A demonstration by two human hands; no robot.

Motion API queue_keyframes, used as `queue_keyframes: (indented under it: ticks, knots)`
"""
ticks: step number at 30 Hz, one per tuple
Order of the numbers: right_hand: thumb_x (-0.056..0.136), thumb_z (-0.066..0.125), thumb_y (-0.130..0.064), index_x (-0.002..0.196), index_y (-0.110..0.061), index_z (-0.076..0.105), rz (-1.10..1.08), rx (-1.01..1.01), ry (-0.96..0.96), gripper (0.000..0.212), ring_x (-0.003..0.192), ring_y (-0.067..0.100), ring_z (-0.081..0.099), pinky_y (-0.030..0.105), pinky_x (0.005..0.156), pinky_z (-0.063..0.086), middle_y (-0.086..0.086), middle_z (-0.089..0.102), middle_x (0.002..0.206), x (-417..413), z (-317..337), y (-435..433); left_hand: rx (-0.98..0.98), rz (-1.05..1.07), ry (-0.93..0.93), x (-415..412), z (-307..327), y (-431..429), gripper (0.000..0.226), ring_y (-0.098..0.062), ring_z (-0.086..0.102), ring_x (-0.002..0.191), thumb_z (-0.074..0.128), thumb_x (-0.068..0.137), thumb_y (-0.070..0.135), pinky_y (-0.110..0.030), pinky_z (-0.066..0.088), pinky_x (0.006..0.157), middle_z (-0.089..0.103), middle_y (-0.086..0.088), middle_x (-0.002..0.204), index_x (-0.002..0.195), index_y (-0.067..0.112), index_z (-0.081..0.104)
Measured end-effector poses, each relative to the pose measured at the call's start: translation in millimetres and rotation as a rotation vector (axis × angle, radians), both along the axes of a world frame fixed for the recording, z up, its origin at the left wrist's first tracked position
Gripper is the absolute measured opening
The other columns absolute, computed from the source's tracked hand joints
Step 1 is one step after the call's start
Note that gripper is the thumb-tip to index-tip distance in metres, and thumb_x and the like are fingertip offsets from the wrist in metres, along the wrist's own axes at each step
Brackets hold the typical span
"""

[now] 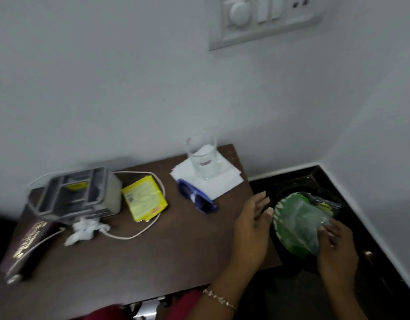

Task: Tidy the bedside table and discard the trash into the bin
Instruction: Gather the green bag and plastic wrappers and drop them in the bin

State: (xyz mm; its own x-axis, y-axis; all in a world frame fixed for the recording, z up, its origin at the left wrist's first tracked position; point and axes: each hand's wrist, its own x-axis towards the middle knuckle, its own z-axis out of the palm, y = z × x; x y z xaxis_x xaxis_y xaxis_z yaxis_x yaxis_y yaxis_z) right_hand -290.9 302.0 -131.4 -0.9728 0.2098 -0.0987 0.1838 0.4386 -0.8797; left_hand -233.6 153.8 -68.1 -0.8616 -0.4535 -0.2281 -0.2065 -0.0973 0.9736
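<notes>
Right hand (335,245): fingers curled, pinching green wrapper (296,222) over black bin (284,258). Left hand (252,227): fingers straight, parted, holding nothing, above tabletop (153,250) edge. Wrapper lettering blurred, unreadable.

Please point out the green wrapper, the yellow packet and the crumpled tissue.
green wrapper (291,219): head view, on its green face.
yellow packet (144,198): head view, middle of its printed face.
crumpled tissue (85,230): head view, middle of the wad.

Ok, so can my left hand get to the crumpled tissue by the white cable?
Probably yes. The left hand is open and holds nothing, and the stretch of table between it and the crumpled tissue is bare. Only the white cable lies beside the tissue.
</notes>
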Motion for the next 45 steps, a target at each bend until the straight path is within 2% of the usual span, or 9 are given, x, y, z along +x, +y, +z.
queue_keyframes:
  ticks: [3,6,9,13,15,21,26,32,45]
  knots:
    - [0.091,0.055,-0.010,0.116,-0.006,0.054,0.078,-0.079,0.096,0.025,0.081,0.001,0.058,0.003,0.068,0.041,0.017,0.062,0.108,20,26,-47,-0.045,0.203,0.067,41,17,-46,0.028,0.002,0.061,0.103,0.055,0.091,0.009,-0.012,0.046,0.086,0.066,0.007,0.113,0.117,0.018,0.058]
    - [0.090,0.055,-0.024,0.111,-0.012,0.057,0.199,-0.122,0.167,0.024,0.083,0.011,0.057,0.011,0.068,0.041,0.004,0.062,0.099,48,54,-101,-0.124,0.449,0.034,82,22,-96,0.024,-0.002,0.061,0.100,0.055,0.090,0.008,-0.013,0.046,0.085,0.066,0.006,0.108,0.113,0.017,0.060]
    - [0.088,0.059,-0.019,0.105,-0.018,0.061,0.360,-0.142,0.170,0.017,0.087,0.016,0.061,0.026,0.075,0.047,0.001,0.066,0.096,73,68,-158,-0.188,0.669,-0.075,107,3,-153,0.032,-0.015,0.055,0.111,0.054,0.089,0.006,-0.031,0.044,0.097,0.058,-0.004,0.120,0.119,0.015,0.054]
    - [0.089,0.058,-0.021,0.102,-0.013,0.064,0.632,-0.064,-0.069,0.016,0.089,0.016,0.060,0.018,0.069,0.039,0.007,0.066,0.101,84,57,-235,-0.181,0.710,-0.305,113,-39,-213,0.043,-0.030,0.055,0.114,0.055,0.081,0.008,-0.050,0.045,0.099,0.057,-0.017,0.125,0.124,0.006,0.051]
    - [0.091,0.053,-0.024,0.080,-0.014,0.057,0.688,0.001,-0.143,0.015,0.080,0.017,0.053,0.015,0.058,0.031,0.017,0.064,0.102,84,45,-264,-0.180,0.680,-0.336,109,-49,-221,0.044,-0.031,0.056,0.112,0.054,0.077,0.011,-0.050,0.046,0.097,0.059,-0.016,0.123,0.121,0.007,0.055]
    - [0.089,0.056,-0.013,0.101,-0.004,0.064,0.595,0.064,-0.186,0.017,0.091,0.025,0.061,0.021,0.068,0.034,0.012,0.069,0.100,84,44,-293,-0.003,0.669,-0.245,97,-35,-213,0.042,-0.029,0.060,0.105,0.056,0.086,0.001,-0.045,0.050,0.093,0.060,-0.012,0.116,0.127,0.003,0.049]
    - [0.088,0.058,-0.014,0.093,-0.014,0.066,0.547,-0.133,-0.175,0.009,0.080,0.019,0.067,0.037,0.076,0.055,0.003,0.070,0.084,102,66,-268,0.100,0.661,-0.125,112,-11,-199,0.028,-0.019,0.064,0.079,0.055,0.088,0.001,-0.018,0.051,0.058,0.068,-0.014,0.097,0.116,0.003,0.056]
    - [0.087,0.062,-0.022,0.089,-0.025,0.068,0.472,-0.272,-0.167,0.007,0.072,0.008,0.067,0.038,0.075,0.058,-0.002,0.071,0.076,116,91,-193,0.117,0.569,0.005,123,20,-139,0.016,-0.004,0.064,0.064,0.059,0.086,0.005,-0.011,0.050,0.054,0.070,-0.009,0.086,0.102,0.008,0.062]
    - [0.088,0.060,-0.011,0.080,-0.018,0.066,-0.202,-0.485,-0.105,0.012,0.072,0.016,0.065,0.023,0.064,0.051,0.005,0.068,0.080,46,72,-29,-0.053,0.143,-0.019,-1,5,21,0.011,-0.013,0.068,0.071,0.064,0.083,0.012,-0.031,0.056,0.067,0.071,-0.002,0.077,0.090,0.021,0.067]
